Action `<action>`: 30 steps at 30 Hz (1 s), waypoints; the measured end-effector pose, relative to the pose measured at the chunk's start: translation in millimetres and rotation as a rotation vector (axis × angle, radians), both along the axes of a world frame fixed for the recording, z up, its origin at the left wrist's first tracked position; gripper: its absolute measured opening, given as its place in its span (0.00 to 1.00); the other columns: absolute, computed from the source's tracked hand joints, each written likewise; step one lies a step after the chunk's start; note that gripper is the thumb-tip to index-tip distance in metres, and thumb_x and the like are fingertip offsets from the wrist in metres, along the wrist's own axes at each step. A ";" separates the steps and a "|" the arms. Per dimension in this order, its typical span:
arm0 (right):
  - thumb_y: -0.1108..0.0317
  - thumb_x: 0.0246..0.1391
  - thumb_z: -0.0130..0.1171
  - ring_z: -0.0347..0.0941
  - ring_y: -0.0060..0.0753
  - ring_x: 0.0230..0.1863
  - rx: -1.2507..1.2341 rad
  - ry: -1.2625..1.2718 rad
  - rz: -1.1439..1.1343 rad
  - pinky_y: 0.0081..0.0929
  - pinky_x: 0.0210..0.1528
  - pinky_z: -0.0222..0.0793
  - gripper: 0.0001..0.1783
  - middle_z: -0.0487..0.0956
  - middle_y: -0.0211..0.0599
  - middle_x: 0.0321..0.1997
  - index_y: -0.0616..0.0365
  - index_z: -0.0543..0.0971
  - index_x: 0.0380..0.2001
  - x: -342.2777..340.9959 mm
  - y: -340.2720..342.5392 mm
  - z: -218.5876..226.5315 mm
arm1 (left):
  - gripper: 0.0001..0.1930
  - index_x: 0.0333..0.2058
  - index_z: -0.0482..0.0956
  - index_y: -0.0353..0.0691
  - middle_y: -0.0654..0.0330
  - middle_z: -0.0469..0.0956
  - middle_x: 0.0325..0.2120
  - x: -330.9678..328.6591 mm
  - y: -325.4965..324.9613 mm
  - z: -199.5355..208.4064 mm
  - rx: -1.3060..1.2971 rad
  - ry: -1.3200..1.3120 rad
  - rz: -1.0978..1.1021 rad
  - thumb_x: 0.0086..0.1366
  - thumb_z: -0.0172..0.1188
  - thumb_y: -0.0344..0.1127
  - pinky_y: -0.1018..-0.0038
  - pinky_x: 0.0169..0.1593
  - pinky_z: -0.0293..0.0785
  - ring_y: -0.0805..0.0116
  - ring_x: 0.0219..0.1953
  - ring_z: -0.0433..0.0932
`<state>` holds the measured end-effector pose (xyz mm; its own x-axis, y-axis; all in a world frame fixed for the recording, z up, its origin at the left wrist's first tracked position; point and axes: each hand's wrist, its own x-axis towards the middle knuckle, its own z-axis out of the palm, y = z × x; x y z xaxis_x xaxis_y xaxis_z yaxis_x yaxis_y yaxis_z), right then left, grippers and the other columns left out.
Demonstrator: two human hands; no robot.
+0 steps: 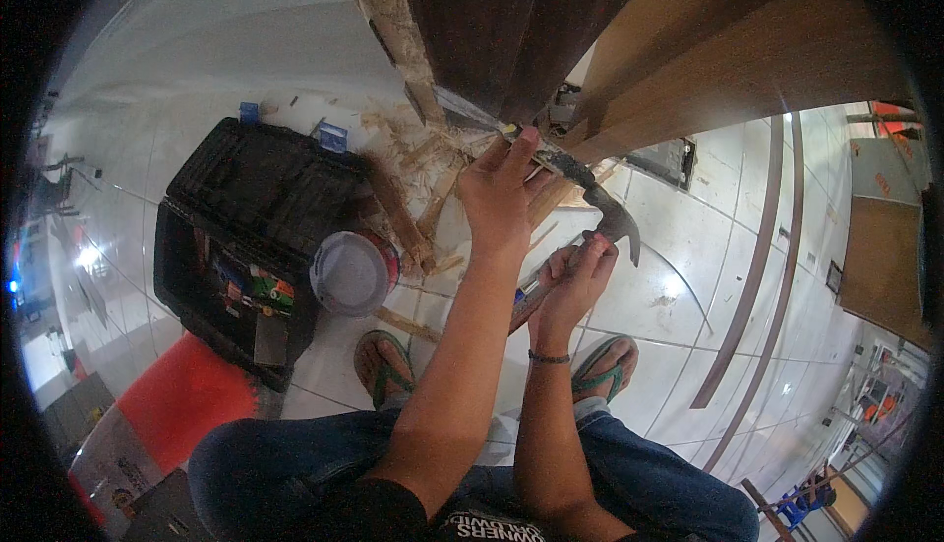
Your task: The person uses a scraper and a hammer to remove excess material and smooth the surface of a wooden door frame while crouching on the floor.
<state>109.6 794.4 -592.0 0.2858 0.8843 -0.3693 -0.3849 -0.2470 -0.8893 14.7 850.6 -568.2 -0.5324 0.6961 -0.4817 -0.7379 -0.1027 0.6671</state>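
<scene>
My right hand (575,271) is closed round a claw hammer, gripping it just below the dark head (618,225). My left hand (497,193) grips a slim chisel-like tool (565,165) with a dark, ragged end. That end meets or nearly meets the hammer head. The tool's other end, partly hidden by my fingers, points toward the foot of a dark brown door frame (482,30). Wood shavings and chips (403,139) lie on the floor beside the frame.
A black toolbox (265,173) lies open at left, with a lidded pail (354,271) against it. Wood offcuts (398,217) lie near the pail. A brown door panel (728,40) rises at right. Long brown strips (757,276) lie on the white tiles. My sandalled feet flank the work.
</scene>
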 end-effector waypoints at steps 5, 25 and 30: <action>0.53 0.65 0.44 0.56 0.15 0.16 0.012 0.011 -0.077 0.14 0.15 0.50 0.14 0.60 0.23 0.17 0.53 0.63 0.40 4.5 5.7 1.3 | 0.14 0.39 0.76 0.34 0.60 0.78 0.34 1.7 2.6 -4.1 0.016 -0.023 -0.006 0.58 0.65 0.36 0.76 0.34 0.77 0.72 0.32 0.78; 0.53 0.65 0.44 0.54 0.13 0.15 0.006 0.004 0.043 0.14 0.15 0.47 0.15 0.60 0.22 0.16 0.54 0.65 0.40 -0.1 7.0 3.9 | 0.10 0.38 0.78 0.36 0.66 0.78 0.33 -0.4 2.1 8.0 0.008 0.016 0.004 0.60 0.63 0.34 0.75 0.39 0.75 0.77 0.35 0.76; 0.53 0.65 0.44 0.56 0.14 0.15 0.056 -0.005 0.014 0.15 0.14 0.49 0.15 0.61 0.23 0.16 0.54 0.64 0.40 -3.8 3.8 2.9 | 0.11 0.38 0.78 0.36 0.66 0.78 0.33 0.3 0.3 12.0 -0.057 0.059 -0.024 0.61 0.63 0.36 0.75 0.38 0.75 0.77 0.34 0.76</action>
<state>105.8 798.2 -589.1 0.2748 0.9074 -0.3180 -0.3771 -0.2025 -0.9038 15.0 850.9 -556.2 -0.5441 0.6816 -0.4892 -0.6992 -0.0460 0.7135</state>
